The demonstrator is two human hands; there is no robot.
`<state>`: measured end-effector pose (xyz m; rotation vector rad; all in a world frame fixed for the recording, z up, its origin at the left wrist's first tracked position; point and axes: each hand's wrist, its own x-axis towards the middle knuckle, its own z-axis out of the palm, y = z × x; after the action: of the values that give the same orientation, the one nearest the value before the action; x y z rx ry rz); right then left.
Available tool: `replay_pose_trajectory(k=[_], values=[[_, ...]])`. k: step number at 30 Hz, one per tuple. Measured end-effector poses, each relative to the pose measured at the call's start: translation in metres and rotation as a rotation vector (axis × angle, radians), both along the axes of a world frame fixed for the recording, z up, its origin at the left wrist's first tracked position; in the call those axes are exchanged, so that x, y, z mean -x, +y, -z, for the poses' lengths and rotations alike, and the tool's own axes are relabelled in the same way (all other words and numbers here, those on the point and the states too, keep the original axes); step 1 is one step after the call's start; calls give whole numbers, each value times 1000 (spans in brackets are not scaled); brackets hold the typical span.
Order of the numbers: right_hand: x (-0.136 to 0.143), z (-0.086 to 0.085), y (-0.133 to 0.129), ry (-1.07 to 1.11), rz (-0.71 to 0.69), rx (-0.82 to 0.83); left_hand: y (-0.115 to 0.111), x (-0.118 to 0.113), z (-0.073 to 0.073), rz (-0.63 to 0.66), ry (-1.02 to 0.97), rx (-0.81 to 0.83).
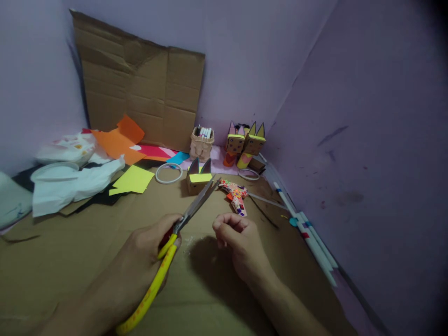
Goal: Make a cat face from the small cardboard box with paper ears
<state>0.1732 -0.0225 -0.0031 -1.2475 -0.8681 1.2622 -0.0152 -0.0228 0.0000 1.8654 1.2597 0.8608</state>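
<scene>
My left hand [145, 249] is wrapped round a pair of scissors [196, 203] with yellow handles. Its metal blades point up and away from me, their tips slightly apart. To the right, my right hand [241, 242] hovers over the cardboard with thumb and fingers pinched together; whatever may be between them is hidden. Just beyond the scissor tips stands a small cardboard box head [199, 183] with pointed dark ears and a yellow top. A glue gun [235, 193] in colourful patterned covering lies past my right hand.
At the back stand a pen holder [202, 144] and two eared cardboard figures [245, 142]. White rolled sticks [317, 245] line the right wall. Orange paper [119, 139], yellow paper [135, 179] and white plastic [77, 184] lie at left. Cardboard [140, 79] leans on the wall.
</scene>
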Motion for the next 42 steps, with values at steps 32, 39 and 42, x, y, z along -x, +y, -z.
replay_pose_trajectory(k=[32, 39, 42], values=[[15, -2, -12, 28, -284, 136, 1, -7, 7, 51, -247, 280], [12, 1, -12, 52, -316, 103, 2, -9, 7, 55, -257, 252], [12, 1, -13, 52, -327, 116, 2, -10, 9, 49, -279, 240]])
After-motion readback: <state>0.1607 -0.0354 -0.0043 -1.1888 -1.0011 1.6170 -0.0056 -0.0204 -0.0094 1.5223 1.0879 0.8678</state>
